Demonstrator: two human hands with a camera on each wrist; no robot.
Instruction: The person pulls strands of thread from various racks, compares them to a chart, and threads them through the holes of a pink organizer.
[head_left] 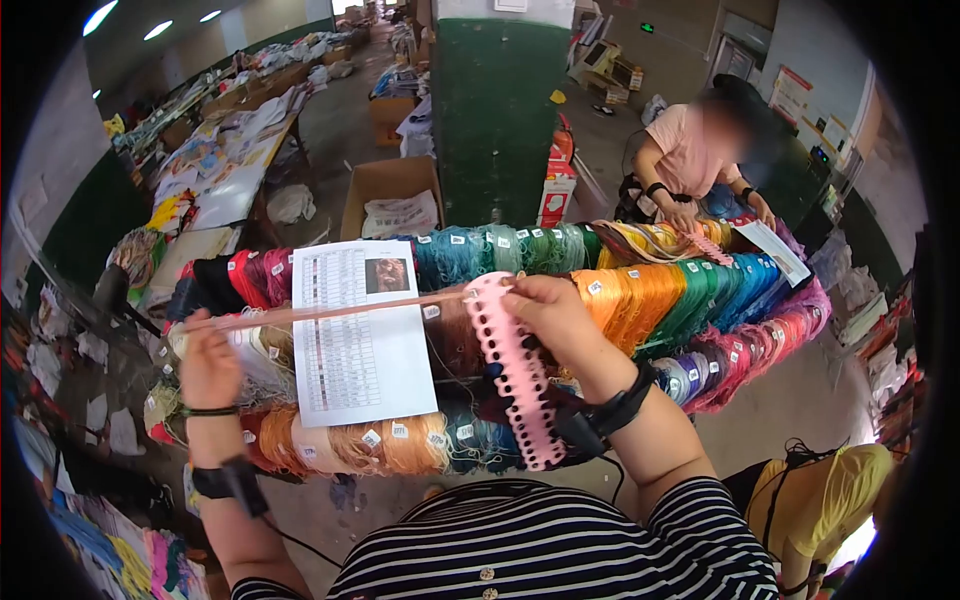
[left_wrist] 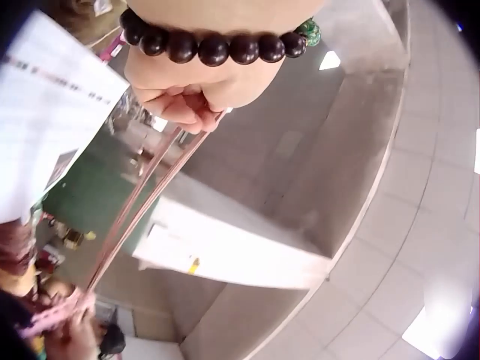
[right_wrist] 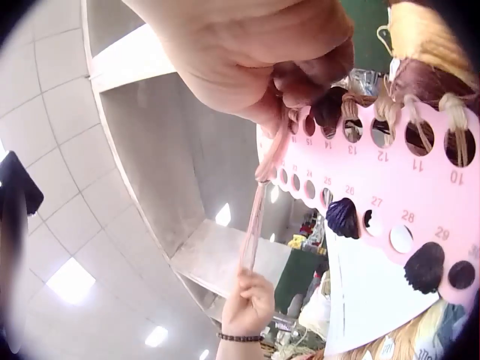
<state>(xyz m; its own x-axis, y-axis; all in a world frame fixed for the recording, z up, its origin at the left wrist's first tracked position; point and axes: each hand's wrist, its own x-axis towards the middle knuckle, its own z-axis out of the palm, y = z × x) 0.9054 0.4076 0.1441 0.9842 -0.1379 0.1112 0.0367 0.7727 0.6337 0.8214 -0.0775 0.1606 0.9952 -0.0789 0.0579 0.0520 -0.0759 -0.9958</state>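
Observation:
My left hand (head_left: 211, 365), with curled fingers, grips the end of a pale pink skein of embroidery floss (head_left: 345, 309), stretched taut across a printed chart sheet (head_left: 350, 380). At the upper end of a pink numbered thread card (head_left: 515, 375), my right hand (head_left: 545, 312) pinches the card's edge and the floss. In the right wrist view, the floss (right_wrist: 253, 225) runs from a loop beside my right fingers to my left hand. Brown, cream and dark thread tufts are knotted through several holes of the card (right_wrist: 315, 161); other holes are bare.
Beneath the sheet, a rack carries rows of labelled floss hanks, among them orange ones (head_left: 625, 300). Across the rack, a person in a pink shirt (head_left: 680, 145) handles another pink card (head_left: 710, 247). A green pillar (head_left: 500, 120) and an open carton (head_left: 375, 185) stand behind.

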